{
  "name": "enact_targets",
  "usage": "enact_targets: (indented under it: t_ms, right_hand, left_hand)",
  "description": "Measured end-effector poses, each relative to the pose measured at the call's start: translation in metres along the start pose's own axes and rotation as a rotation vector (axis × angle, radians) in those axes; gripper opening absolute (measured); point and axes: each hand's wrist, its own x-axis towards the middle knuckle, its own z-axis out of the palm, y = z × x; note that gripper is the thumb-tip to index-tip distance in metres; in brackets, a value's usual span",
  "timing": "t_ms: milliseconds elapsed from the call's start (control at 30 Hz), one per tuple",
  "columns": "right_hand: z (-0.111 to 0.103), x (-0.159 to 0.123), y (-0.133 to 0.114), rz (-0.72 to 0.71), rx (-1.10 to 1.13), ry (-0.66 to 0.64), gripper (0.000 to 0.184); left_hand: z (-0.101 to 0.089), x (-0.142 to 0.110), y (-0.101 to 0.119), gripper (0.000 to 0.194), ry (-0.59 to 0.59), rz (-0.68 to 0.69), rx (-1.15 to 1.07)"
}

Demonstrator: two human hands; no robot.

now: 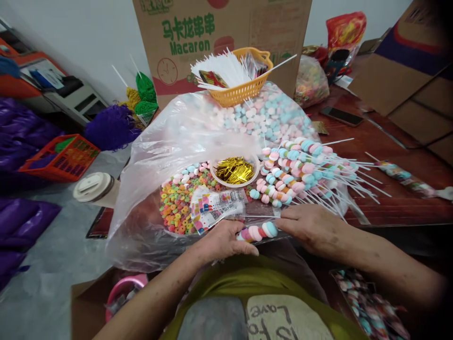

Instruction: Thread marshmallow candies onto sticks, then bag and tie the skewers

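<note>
My left hand (pixel 222 241) and my right hand (pixel 311 226) together hold a marshmallow skewer (pixel 258 232) inside a clear plastic sleeve, low in the middle of the view. The left fingers curl around the sleeve's printed end; the right fingers pinch the stick end. Just beyond lie a stack of printed clear sleeves (pixel 215 205), a pile of finished skewers (pixel 300 170) with white sticks pointing right, and a small bowl of gold twist ties (pixel 234 170).
A big clear bag (pixel 155 156) holds coloured candy rings (pixel 177 198) and pastel marshmallows (pixel 262 115). A yellow basket of sticks (pixel 240 78) sits behind, before a Macaron carton (pixel 198 33). A phone (pixel 341 115) lies on the wooden table; a wrapped skewer (pixel 406 179) lies at right.
</note>
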Motion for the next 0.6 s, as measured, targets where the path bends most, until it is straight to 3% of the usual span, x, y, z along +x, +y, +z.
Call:
enact_targets:
  t_ms: [100, 233, 367, 433, 533, 600]
  right_hand:
    - [-0.003, 0.004, -0.002, 0.029, 0.123, -0.148, 0.022]
    - [-0.003, 0.007, -0.003, 0.092, 0.204, -0.169, 0.022]
    - [0.001, 0.004, 0.001, 0.032, 0.242, -0.069, 0.024]
    - [0.003, 0.002, 0.003, -0.022, 0.214, 0.023, 0.025]
    - [0.002, 0.0, 0.004, -0.12, 0.091, 0.178, 0.026]
    - [-0.001, 0.001, 0.004, -0.169, -0.035, 0.26, 0.026]
  left_hand:
    - [0.008, 0.006, 0.006, 0.047, 0.012, -0.11, -0.048]
    - [0.01, 0.011, 0.021, 0.055, 0.088, -0.003, 0.076]
    - [-0.009, 0.007, 0.019, 0.098, 0.05, 0.084, -0.071]
    - [-0.023, 0.003, 0.011, 0.096, -0.095, 0.041, -0.174]
    - [-0.032, -0.003, 0.004, 0.063, -0.482, -0.091, -0.421]
    - [-0.027, -0.006, 0.007, 0.051, -0.582, -0.155, -0.629]
